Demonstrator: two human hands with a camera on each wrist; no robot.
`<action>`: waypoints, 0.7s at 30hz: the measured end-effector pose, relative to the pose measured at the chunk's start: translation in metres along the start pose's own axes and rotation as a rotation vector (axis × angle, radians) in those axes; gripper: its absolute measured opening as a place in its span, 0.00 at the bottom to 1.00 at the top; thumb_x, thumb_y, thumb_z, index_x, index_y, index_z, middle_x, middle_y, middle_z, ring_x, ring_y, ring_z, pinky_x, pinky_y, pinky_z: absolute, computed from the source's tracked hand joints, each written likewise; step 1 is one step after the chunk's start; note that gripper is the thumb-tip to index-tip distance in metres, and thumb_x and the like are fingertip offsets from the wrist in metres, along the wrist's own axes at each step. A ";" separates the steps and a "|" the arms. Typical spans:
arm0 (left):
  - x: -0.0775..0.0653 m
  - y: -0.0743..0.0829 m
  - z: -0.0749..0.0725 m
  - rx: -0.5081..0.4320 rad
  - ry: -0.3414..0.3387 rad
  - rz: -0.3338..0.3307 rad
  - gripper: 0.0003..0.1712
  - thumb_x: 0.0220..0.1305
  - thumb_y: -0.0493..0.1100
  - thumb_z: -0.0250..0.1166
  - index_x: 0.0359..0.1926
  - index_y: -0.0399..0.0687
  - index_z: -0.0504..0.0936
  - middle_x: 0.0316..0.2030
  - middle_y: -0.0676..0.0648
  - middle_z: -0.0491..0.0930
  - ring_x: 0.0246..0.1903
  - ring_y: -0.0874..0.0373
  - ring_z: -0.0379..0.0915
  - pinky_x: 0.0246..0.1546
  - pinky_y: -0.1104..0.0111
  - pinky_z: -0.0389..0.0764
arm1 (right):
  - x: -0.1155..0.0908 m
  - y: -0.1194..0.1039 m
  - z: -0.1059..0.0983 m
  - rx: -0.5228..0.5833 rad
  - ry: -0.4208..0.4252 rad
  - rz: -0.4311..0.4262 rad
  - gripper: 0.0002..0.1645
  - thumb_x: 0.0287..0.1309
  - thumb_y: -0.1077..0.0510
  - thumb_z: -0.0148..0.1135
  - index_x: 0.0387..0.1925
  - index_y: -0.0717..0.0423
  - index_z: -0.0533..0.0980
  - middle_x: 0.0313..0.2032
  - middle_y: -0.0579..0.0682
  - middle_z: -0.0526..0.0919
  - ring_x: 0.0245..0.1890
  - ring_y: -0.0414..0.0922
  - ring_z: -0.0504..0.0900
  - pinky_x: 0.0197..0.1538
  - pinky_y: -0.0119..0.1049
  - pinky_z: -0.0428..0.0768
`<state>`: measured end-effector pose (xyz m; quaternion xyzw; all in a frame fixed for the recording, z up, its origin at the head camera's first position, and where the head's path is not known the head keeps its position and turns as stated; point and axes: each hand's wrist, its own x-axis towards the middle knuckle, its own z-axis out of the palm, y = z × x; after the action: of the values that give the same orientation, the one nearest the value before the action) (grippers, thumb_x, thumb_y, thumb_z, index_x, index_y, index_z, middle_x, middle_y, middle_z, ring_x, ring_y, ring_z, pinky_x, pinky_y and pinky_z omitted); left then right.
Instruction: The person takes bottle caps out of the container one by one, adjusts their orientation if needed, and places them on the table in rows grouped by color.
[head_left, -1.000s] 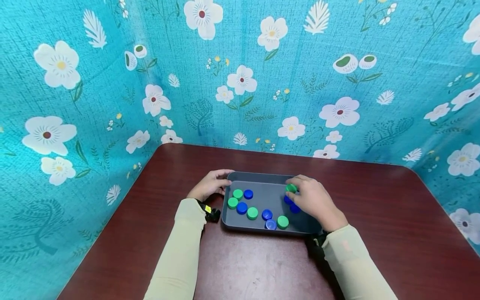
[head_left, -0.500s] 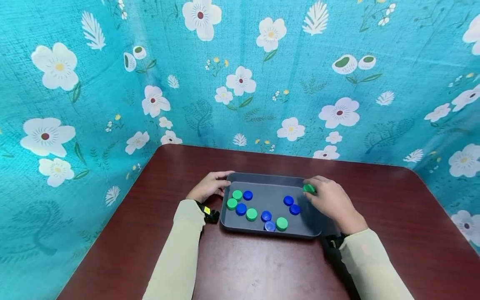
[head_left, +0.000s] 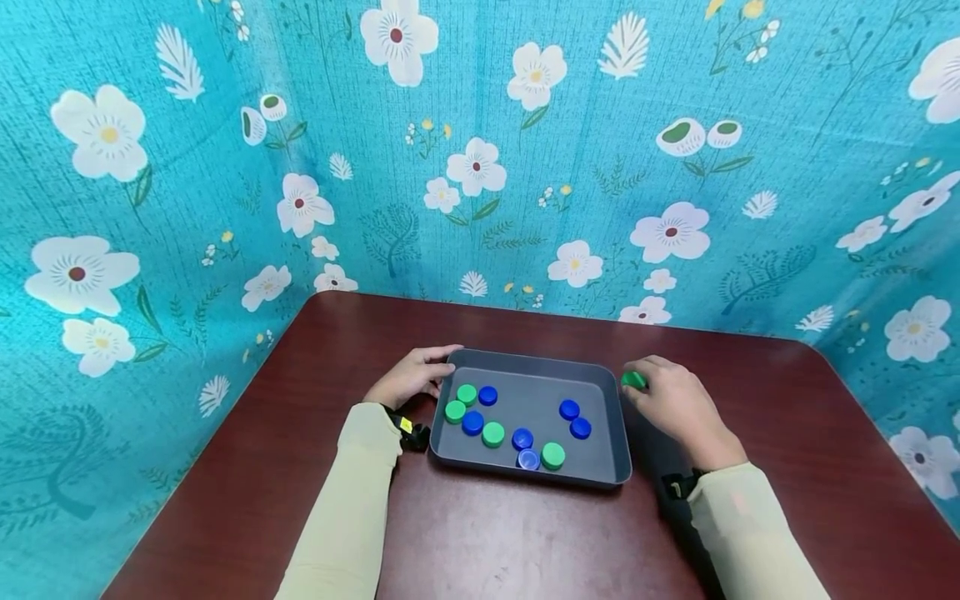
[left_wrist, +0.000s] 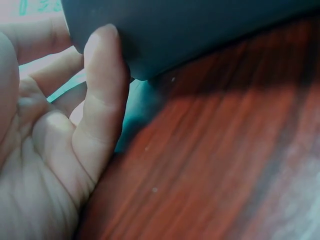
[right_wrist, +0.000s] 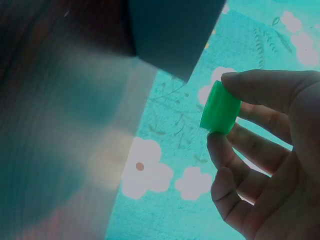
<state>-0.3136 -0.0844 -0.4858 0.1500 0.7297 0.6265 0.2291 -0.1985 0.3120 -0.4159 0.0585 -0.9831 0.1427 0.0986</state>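
Note:
My left hand grips the far left corner of a dark grey tray; in the left wrist view the thumb presses the tray wall. Just past the tray's right rim, my right hand pinches a green bottle cap between thumb and fingertips. The cap is held up on its side, above the table. Inside the tray lie several green caps and blue caps, most towards the left and front. Two blue caps lie close together near the tray's right side.
The tray stands on a dark red-brown wooden table. A blue curtain with white flowers hangs behind the table and along its left and right sides. Each wrist wears a black strap with a small camera.
The right hand has lifted the green cap from beside the two blue caps and carried it right, past the tray's rim. The left hand has kept its grip on the tray's corner.

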 end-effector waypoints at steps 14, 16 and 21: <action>0.000 0.004 0.000 0.014 0.000 -0.001 0.26 0.70 0.41 0.60 0.68 0.52 0.70 0.41 0.37 0.81 0.26 0.52 0.75 0.32 0.59 0.83 | 0.004 0.021 0.014 0.001 -0.068 0.045 0.22 0.57 0.57 0.68 0.52 0.63 0.79 0.48 0.62 0.79 0.41 0.57 0.79 0.43 0.60 0.79; 0.003 -0.001 0.000 0.007 0.008 0.002 0.26 0.70 0.42 0.60 0.67 0.53 0.71 0.40 0.39 0.81 0.26 0.52 0.75 0.32 0.60 0.83 | 0.004 0.021 0.014 -0.003 -0.074 0.044 0.22 0.57 0.56 0.68 0.52 0.63 0.79 0.49 0.63 0.79 0.41 0.57 0.79 0.44 0.60 0.78; 0.003 -0.002 -0.001 0.000 0.006 -0.007 0.27 0.70 0.43 0.61 0.68 0.50 0.70 0.39 0.39 0.81 0.27 0.52 0.75 0.31 0.61 0.83 | 0.005 0.021 0.015 -0.013 -0.098 0.048 0.23 0.57 0.56 0.68 0.52 0.64 0.79 0.48 0.62 0.79 0.39 0.56 0.78 0.43 0.59 0.79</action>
<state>-0.3166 -0.0844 -0.4878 0.1453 0.7309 0.6263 0.2291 -0.2092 0.3276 -0.4346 0.0411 -0.9888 0.1353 0.0474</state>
